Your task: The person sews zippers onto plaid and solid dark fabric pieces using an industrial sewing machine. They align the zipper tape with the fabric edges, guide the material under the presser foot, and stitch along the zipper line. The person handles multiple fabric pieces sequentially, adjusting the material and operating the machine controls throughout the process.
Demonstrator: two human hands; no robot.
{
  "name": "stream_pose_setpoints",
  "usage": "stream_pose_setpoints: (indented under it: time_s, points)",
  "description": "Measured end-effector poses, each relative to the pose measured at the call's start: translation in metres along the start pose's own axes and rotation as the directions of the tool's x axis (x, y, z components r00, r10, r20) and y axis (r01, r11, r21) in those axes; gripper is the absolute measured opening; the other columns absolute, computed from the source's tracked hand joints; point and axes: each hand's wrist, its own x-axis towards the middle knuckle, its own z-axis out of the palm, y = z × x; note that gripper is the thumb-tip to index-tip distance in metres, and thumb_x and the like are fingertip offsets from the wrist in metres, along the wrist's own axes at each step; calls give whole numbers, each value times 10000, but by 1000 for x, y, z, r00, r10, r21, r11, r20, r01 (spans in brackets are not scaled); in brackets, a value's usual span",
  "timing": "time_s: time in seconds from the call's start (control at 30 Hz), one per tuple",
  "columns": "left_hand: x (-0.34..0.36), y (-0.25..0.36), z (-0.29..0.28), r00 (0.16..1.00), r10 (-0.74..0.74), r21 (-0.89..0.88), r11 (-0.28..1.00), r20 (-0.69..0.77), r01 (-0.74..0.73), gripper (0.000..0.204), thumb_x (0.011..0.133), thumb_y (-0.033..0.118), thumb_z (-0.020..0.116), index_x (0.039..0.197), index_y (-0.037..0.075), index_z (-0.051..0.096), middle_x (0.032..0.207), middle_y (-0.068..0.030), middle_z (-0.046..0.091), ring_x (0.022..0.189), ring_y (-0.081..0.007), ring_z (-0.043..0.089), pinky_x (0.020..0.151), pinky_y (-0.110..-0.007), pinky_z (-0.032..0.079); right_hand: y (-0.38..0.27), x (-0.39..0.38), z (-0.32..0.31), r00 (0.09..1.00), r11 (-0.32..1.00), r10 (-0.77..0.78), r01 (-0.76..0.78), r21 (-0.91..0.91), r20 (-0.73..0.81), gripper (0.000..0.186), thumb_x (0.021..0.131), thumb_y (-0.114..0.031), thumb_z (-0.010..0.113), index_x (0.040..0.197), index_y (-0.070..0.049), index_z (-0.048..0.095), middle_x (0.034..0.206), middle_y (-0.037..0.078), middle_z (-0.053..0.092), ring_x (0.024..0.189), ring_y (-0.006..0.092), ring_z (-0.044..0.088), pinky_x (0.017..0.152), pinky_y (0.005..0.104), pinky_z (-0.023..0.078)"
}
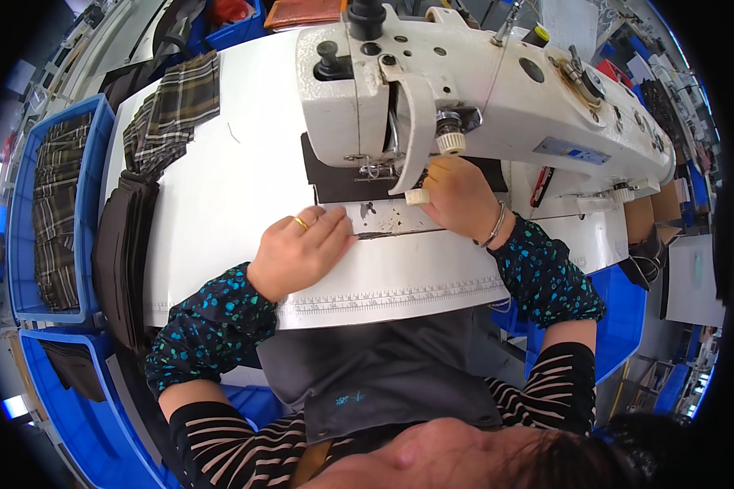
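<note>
A dark brown flat piece (334, 181) lies under the needle area of a white sewing machine (359, 106). My left hand (300, 251), with a ring on one finger, rests on the white table just below the piece's lower left corner. Its fingers extend to the right, lying low on the surface, and nothing shows in them. Close to the needle on the right is my right hand (462, 198), over the dark piece. Its fingertips are partly hidden by the machine's white guard and knob, so their grip does not show.
Blue bins stand at the left; the upper bin (96, 183) holds plaid cloth. Plaid pieces (179, 102) and a stack of dark pieces (126, 257) lie along the table's left side. A red-and-black tool (541, 187) lies under the machine arm. A ruler strip (400, 295) follows the front edge.
</note>
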Motion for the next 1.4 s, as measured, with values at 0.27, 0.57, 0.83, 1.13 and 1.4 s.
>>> stream_pose_setpoints:
  time_s: [0.27,0.57,0.83,1.13,1.4]
  points:
    - [7,-24,8,941,-255,-75,958,222,277,251,941,225,694,1088,27,741,1173,-174,696,1270,-361,606,1111,-501,430,2,2,15,999,997,-34,32,-76,-26,134,805,-190,757,861,-74,718,825,110,663,835,317,654,752,422,526]
    - [33,-96,51,900,-155,-109,970,407,216,392,873,155,631,1200,-48,700,1489,-233,522,1567,-444,278,1205,-656,283,-2,-3,27,997,988,49,-58,-146,-67,240,863,-169,809,1101,-147,786,943,64,743,850,271,721,729,411,562]
    - [34,-104,60,947,-92,-197,968,308,158,280,826,81,609,1032,-15,772,1478,-223,540,1576,-442,258,1184,-670,300,-3,6,33,990,990,-44,26,-141,-130,199,880,-136,759,1077,-123,785,873,65,728,791,275,702,680,400,552]
    - [43,-95,45,923,-137,-78,981,359,176,268,811,93,626,985,-9,802,1505,-180,555,1564,-406,306,1139,-622,347,-18,4,23,996,979,-3,-15,-202,-87,190,908,-89,718,1091,-113,763,928,56,739,809,256,727,661,373,565]
    - [33,-98,56,975,-124,-127,981,187,149,223,810,96,640,906,-25,801,1545,-166,552,1558,-397,328,1124,-597,372,-25,8,14,978,973,192,-201,113,82,260,993,-168,674,1229,-70,718,1136,116,729,1026,330,713,849,392,566]
